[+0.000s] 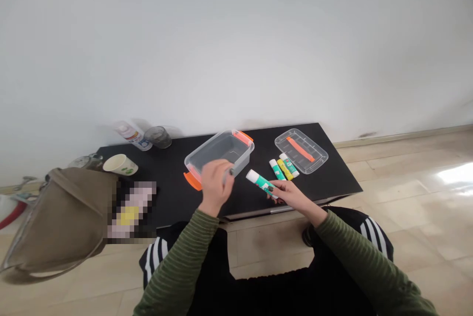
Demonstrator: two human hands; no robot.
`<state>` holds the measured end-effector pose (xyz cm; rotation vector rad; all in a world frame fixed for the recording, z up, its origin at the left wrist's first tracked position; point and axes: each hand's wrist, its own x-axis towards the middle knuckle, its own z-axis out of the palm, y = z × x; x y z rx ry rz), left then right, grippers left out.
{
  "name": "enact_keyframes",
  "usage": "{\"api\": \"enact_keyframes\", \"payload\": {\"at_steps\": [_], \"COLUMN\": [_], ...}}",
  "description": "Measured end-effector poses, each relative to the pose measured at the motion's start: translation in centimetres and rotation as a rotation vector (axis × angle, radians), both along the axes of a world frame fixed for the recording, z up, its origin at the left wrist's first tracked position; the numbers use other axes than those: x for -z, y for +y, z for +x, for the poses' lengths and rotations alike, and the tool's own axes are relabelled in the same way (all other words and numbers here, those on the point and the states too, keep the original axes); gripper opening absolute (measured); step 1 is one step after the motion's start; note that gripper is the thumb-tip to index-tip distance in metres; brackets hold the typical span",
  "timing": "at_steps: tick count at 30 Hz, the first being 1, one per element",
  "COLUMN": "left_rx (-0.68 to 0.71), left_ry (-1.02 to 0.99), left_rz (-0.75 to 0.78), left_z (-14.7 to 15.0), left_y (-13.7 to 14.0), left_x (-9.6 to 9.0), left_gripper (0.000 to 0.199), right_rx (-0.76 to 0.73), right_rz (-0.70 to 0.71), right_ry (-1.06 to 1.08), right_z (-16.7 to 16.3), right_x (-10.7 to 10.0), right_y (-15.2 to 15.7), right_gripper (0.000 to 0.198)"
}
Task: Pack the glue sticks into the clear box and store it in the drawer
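Note:
My right hand (pixel 286 193) is closed around the lower part of a glue stick (pixel 259 180), white-capped with a green and white label. The stick tilts up to the left above the table edge. My left hand (pixel 216 183) is in front of the clear plastic box (pixel 242 162), its fingers curled together and slightly blurred; what they hold, if anything, is hidden. The box has orange latches and no lid on it. To the right lie two more green and white glue sticks (pixel 276 169) with a yellow one (pixel 285 167) between them.
The box's clear lid (pixel 308 160), with an orange handle, lies at the right of the black table (pixel 170 197). At the left stand a spray can (pixel 133 136), a glass (pixel 158 137) and a paper cup (pixel 120 164). A brown bag (pixel 62 217) is at the near left.

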<state>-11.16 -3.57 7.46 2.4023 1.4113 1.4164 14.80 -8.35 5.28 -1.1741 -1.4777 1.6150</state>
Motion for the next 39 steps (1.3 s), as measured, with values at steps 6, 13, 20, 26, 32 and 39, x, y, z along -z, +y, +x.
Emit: {"api": "enact_keyframes", "payload": {"at_steps": [6,13,20,26,32,39], "left_rx": [-0.453,-0.333,-0.218,-0.181,-0.194,-0.194], "left_ry": [-0.244,-0.446,-0.318,-0.250,-0.228,-0.228], "left_rz": [-0.402,-0.763,-0.753,-0.686,-0.734,-0.767], "left_z": [-6.8,-6.8,-5.1,-4.0,-3.2,-3.0], "left_y": [4.3,4.4,-0.5,-3.6,-3.8,-3.4], "left_x": [0.3,3.2,3.8,2.9,2.0,1.6], "left_gripper": [0.049,0.066,0.063,0.062,0.062,0.061], "right_rx": [0.176,0.312,0.267,-0.071,-0.252,-0.450], "right_rz": [0.030,0.207,0.647,0.619,0.355,0.247], "right_ry": [-0.016,-0.144,-0.681,-1.174,-1.282,-1.337], "right_z": [-1.3,-3.2,-8.1,-13.3,-14.7,-15.0], "right_x": [1.6,0.2,-4.0,-4.5,-4.1,-3.8], "right_y": [-0.1,-1.5,-0.4,1.5,3.1,4.4], "right_gripper": [0.052,0.045,0.031,0.033,0.040,0.037]}}
